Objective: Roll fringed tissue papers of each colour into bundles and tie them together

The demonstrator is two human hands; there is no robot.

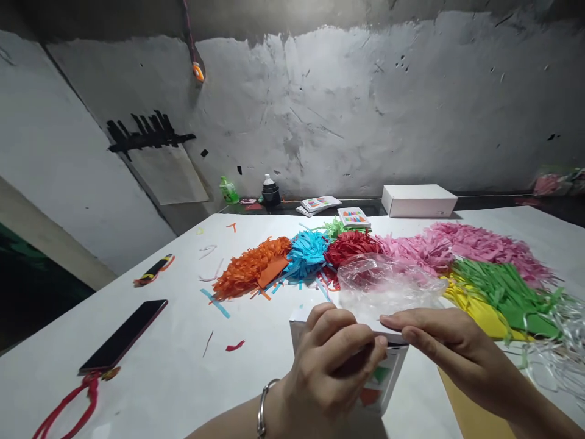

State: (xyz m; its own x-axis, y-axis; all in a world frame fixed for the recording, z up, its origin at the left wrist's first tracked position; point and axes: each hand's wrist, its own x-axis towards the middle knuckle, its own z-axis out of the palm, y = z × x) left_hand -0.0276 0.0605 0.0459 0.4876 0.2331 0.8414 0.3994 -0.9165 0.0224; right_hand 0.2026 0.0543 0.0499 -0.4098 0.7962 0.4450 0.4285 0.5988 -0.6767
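Working at one white table (159, 347), we find the paper strips (256, 262) beyond the printed box (392, 381) already cut and grouped by colour, so that part looks done. We count two pink heaps (489, 247), one green heap (507, 292), one orange heap (242, 274), one yellow heap (479, 311), one red heap (354, 245) and one blue heap (307, 253). One crumpled clear bag (384, 283) lies just beyond the box, one white carton (419, 202) well behind it. The one printed box sits directly before us, under our two hands; its top flap (393, 335) looks nearly down, though a dark slit shows along the front edge. Our left hand (336, 360) curls at that edge; whether it pinches the flap, we cannot tell. Our right hand (457, 347) reaches over the box's right corner, fingers straight, tips touching the flap. Left of the box lies one phone (123, 338); one green bottle (228, 190) stands far beyond its left side. One black-and-yellow tool (154, 270) lies left of and beyond the box. Smallest, one red scrap (235, 346) lies left of the box.
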